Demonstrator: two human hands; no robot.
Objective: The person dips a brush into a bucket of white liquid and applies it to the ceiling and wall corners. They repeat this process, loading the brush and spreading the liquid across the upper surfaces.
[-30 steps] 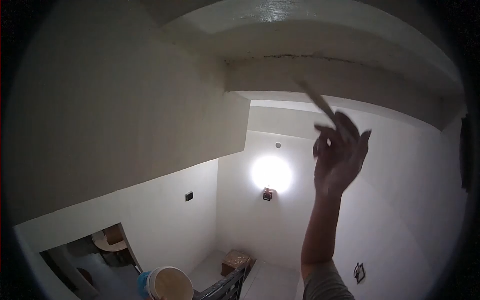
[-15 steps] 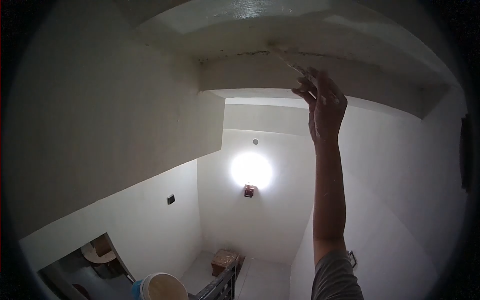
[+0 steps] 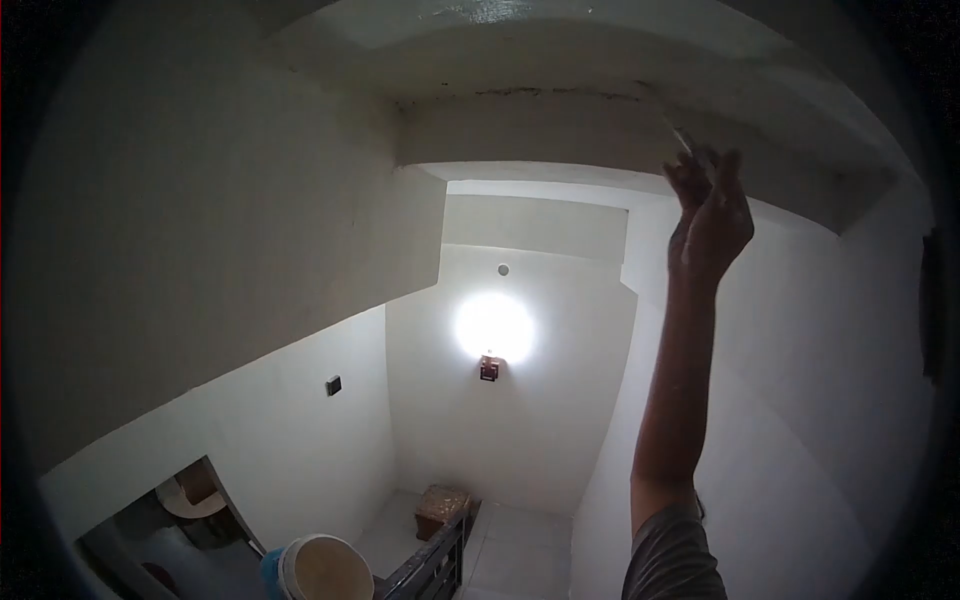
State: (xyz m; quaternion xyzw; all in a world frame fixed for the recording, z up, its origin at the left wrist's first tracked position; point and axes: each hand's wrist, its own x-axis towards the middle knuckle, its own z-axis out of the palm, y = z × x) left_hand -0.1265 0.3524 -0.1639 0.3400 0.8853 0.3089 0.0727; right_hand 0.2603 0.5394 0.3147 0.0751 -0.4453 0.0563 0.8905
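Note:
Raised high on the right side of the view, my right hand (image 3: 715, 215) has its fingers closed around a thin, light-coloured hand tool (image 3: 683, 139). The tool slants up and left from the fingers; its far end is blurred, so I cannot tell its exact kind. Its tip lies close to the dark, rough seam (image 3: 560, 93) where the ceiling underside meets the beam face (image 3: 520, 135). Pale smears mark the hand. My left hand is out of view.
A bright lamp (image 3: 494, 328) shines on the far wall. Below are a bucket (image 3: 328, 570) with a pale inside, a dark railing (image 3: 440, 555) and a brown box (image 3: 442, 508) on the floor. A sloped wall (image 3: 220, 230) fills the left side.
My right hand has moved right along the seam with the tool, and the tool's tip has shifted right with it. The view has tilted slightly.

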